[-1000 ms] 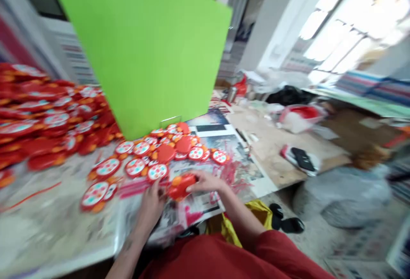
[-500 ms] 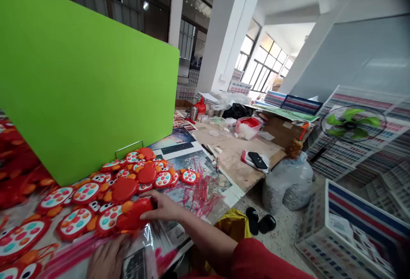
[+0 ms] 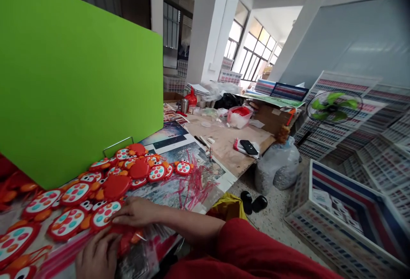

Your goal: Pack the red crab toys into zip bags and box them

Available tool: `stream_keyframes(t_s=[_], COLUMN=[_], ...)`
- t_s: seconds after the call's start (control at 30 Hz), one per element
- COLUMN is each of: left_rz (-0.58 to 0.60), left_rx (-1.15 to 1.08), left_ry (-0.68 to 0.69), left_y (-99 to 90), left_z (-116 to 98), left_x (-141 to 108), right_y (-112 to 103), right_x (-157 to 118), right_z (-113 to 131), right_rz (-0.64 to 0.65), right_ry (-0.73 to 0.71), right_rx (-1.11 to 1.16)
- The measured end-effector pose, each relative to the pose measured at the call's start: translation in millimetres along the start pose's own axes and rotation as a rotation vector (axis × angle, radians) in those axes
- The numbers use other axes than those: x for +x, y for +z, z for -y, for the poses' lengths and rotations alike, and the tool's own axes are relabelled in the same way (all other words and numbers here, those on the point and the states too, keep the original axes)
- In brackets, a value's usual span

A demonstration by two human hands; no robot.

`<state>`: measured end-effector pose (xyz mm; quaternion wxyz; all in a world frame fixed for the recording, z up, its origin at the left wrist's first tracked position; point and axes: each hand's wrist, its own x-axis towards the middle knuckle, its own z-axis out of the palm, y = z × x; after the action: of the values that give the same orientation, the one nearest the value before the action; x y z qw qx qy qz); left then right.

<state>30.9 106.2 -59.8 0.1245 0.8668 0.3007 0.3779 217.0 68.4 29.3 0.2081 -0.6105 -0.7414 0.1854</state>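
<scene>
Red toy is seen partly hidden on the near side, by clear plastic. Covered by right hand, fingers half-curled; left hand placed alongside, fingers slightly bent. Grip can't be confirmed. Two-handed positioning seems underway; steady support called for. Similar toys piled beyond.

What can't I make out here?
All in the head view:
Red toy: mostly hidden by the left hand and right hand.
Toy pile: partly behind the green board, cut off by the left edge.
Phone: markings too small to read.
</scene>
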Motion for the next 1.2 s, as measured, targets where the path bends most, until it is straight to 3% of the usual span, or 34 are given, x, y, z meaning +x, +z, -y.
stream_keyframes(t_s=[0.1,0.17,0.23,0.37,0.53,0.77,0.93,1.1,1.2], left_rz=[-0.006,0.002,0.014,0.115,0.23,0.224,0.23,0.269,0.23], left_rx=[-0.049,-0.093,-0.122,-0.119,-0.144,-0.165,-0.21,-0.11,-0.151], left_ry=[0.034,0.002,-0.043,-0.13,-0.177,-0.23,-0.23,-0.368,-0.371], left_y=[3.2,4.9,5.1,-0.3,-11.4,-22.3,-31.9,-39.1,-47.6], left_z=[0,1,2,7,8,-7,-13,-15,-21], left_x=[4,4,4,10,19,21,22,15,12], right_y=[-9,-13,-12,2,16,31,36,43,48], right_x=[-15,-27,-36,-42,-45,-42,-29,-21,-21], right_z=[-3,-5,-6,-4,-1,1,8,19,19], right_rz=[-0.159,-0.148,-0.098,-0.107,-0.172,-0.279,-0.38,-0.398,-0.401], right_ry=[0.207,0.359,0.412,0.394,0.358,0.371,0.285,0.231,0.202], right_rx=[-0.094,-0.041,0.045,0.151,0.125,0.241,0.316,0.381,0.412])
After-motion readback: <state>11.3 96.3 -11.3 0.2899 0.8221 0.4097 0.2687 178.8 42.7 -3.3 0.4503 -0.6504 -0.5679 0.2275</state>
